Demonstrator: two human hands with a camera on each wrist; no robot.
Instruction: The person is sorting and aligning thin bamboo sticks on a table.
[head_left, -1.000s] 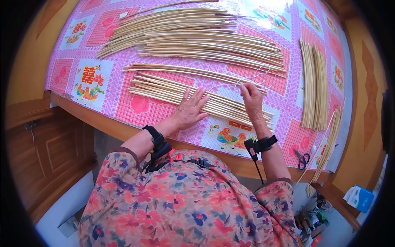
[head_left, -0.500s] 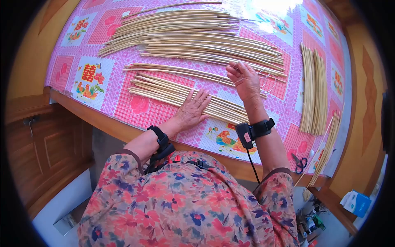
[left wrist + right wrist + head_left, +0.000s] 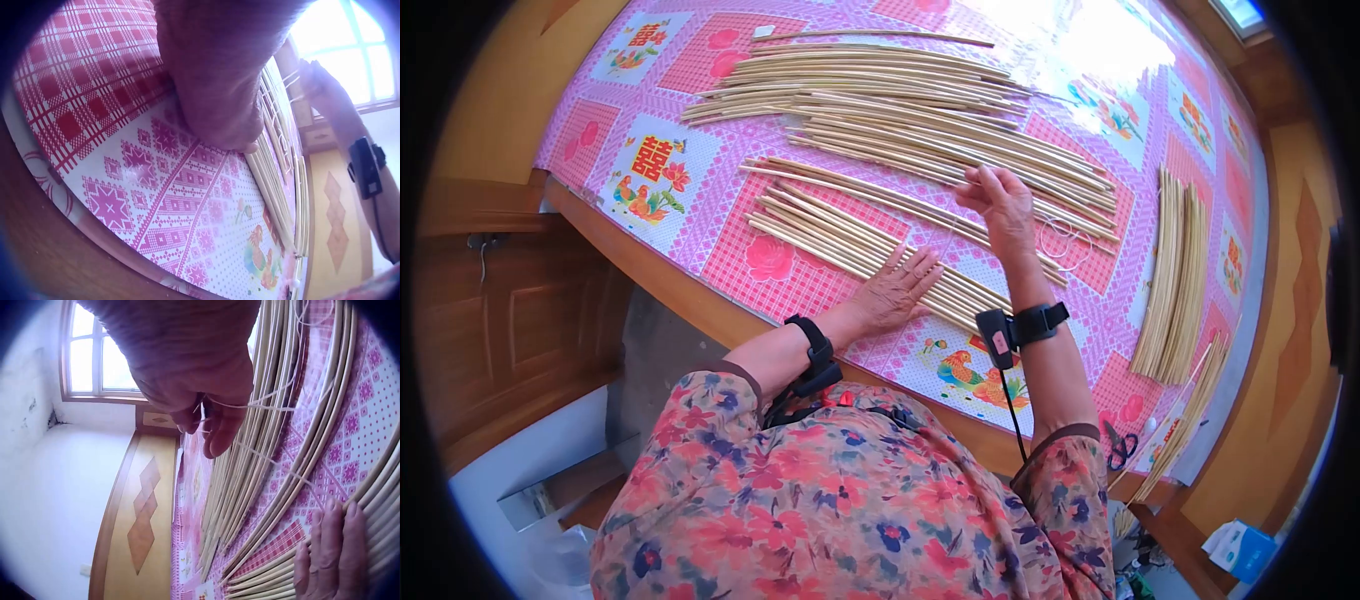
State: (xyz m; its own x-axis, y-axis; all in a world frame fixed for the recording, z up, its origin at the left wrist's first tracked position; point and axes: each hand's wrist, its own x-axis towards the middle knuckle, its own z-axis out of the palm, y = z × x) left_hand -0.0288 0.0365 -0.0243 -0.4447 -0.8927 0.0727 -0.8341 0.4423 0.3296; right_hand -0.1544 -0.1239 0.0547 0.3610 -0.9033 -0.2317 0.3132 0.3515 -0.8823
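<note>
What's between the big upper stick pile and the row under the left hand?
A few loose sticks, with patterned tablecloth showing on both sides, per the head view. Right wrist view adds white thread crossing over them.

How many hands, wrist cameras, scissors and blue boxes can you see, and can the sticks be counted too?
Hands: 2 (left hand, right hand)
Wrist cameras: 2 (left one, right one)
Scissors: 1
Blue box: 1
Total: 6
Sticks: too many overlap to count, so left out.
</note>
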